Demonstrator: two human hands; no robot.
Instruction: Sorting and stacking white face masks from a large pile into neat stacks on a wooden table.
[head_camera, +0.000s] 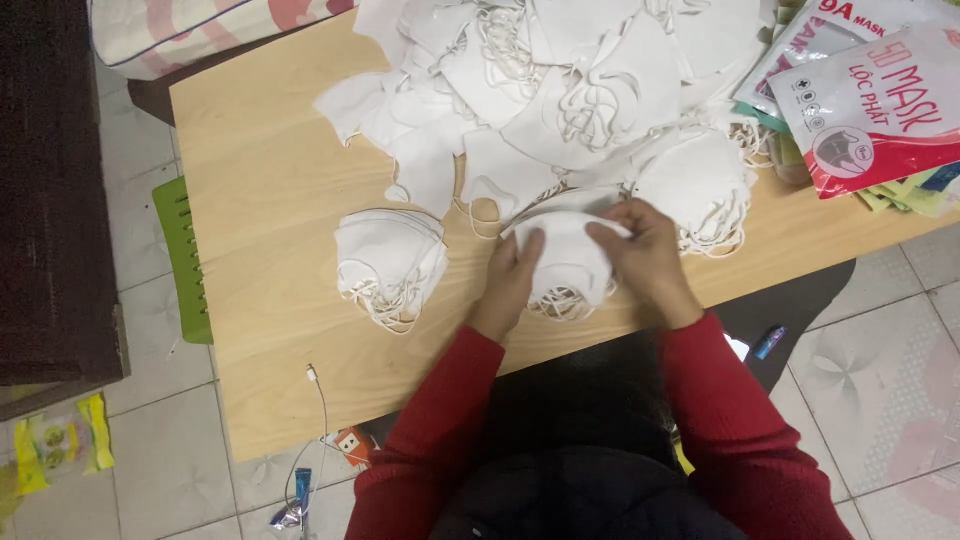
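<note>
Wooden table: both hands partly cover a white mask.

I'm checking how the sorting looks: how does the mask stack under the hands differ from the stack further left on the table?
The held stack is pressed between the left hand and right hand; the left stack lies untouched. The held stack sits near the table's front edge, just below the loose mask heap; the left stack stands apart on bare wood. Both are white folded masks with ear loops hanging out below.

White folded mask stack lies flat near the table's front edge.
</note>
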